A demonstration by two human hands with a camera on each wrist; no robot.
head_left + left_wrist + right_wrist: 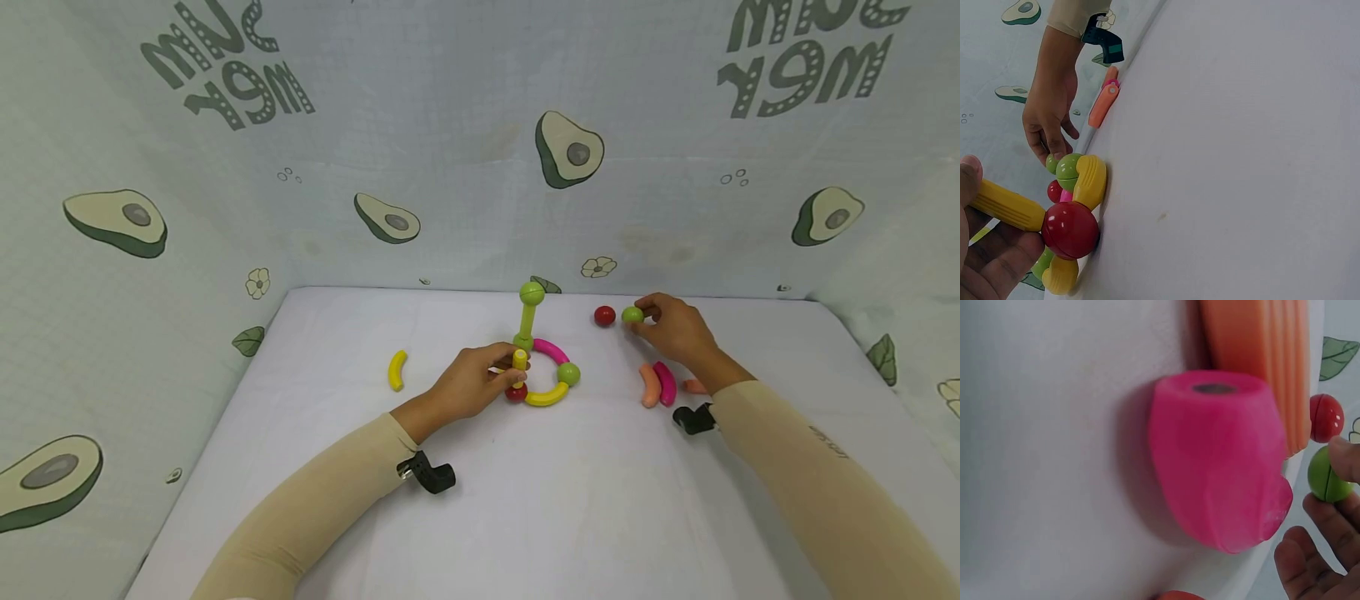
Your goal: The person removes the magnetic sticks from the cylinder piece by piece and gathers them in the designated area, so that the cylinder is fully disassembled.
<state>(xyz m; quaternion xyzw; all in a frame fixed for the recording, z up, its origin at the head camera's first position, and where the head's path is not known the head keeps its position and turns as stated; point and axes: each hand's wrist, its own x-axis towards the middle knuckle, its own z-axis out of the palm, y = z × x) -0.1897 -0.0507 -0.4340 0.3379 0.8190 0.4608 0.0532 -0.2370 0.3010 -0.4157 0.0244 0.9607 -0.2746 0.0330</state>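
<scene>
My left hand (472, 382) pinches a yellow rod (519, 367) that stands up from a red ball (1070, 230). That ball belongs to a toy ring lying on the table, with a yellow curved piece (547, 397), a green ball (569, 373) and a pink curved piece (551, 350). At the ring's back left, a light green rod (528, 318) rises upright with a green ball (532, 292) on top. Toward the table's back edge, my right hand (678, 329) holds a loose green ball (1325, 475) between thumb and fingers.
Left of the green ball in my right hand lies a loose red ball (604, 316). Orange (650, 386) and pink (664, 383) curved pieces lie below the right hand, with another orange piece (695, 387) partly hidden. A yellow curved piece (397, 370) lies alone at left.
</scene>
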